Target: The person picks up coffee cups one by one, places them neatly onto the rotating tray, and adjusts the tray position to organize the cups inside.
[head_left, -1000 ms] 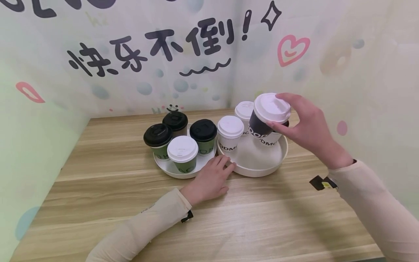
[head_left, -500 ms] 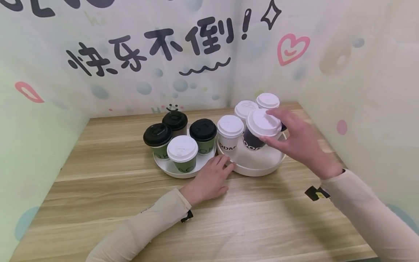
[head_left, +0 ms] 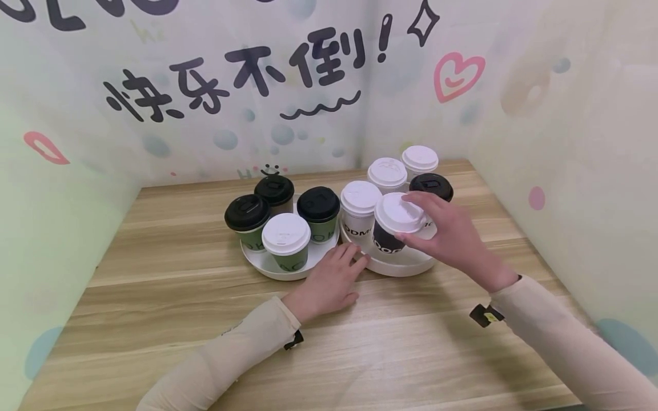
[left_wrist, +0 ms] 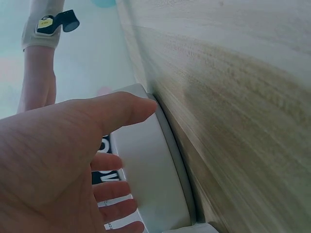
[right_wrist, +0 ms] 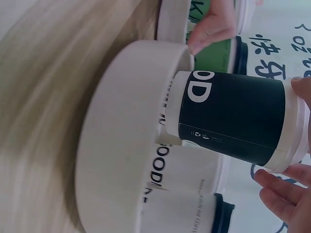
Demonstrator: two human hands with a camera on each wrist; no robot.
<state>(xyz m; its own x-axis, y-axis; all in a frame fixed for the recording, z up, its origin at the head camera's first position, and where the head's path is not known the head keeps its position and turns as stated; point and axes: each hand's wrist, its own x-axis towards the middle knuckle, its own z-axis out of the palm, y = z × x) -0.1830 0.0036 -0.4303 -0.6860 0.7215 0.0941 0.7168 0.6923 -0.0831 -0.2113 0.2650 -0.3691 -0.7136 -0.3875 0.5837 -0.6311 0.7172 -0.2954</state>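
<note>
My right hand [head_left: 454,234] grips a dark paper coffee cup [right_wrist: 233,116] by its white lid, fingers and thumb at the lid's sides. The cup, slightly tilted, is over the front left of the right-hand round white tray [head_left: 406,269]; its base overlaps the tray's rim in the right wrist view. Beside it stands a white cup with a white lid [head_left: 361,200]. My left hand [head_left: 326,282] is down where the two trays meet, fingers loosely extended at their rims. The left wrist view shows its thumb [left_wrist: 129,107] along the tray wall.
Several green and brown cups with black or white lids [head_left: 286,234] fill the left round tray [head_left: 262,269]. Behind the dark cup are two white-lidded cups [head_left: 388,172] and a black-lidded cup [head_left: 432,185]. A printed wall [head_left: 205,142] closes off the wooden table's [head_left: 180,319] back.
My right hand has carried the dark cup left, down and toward me, revealing the black-lidded cup behind it. The left hand has stayed at the trays' rims.
</note>
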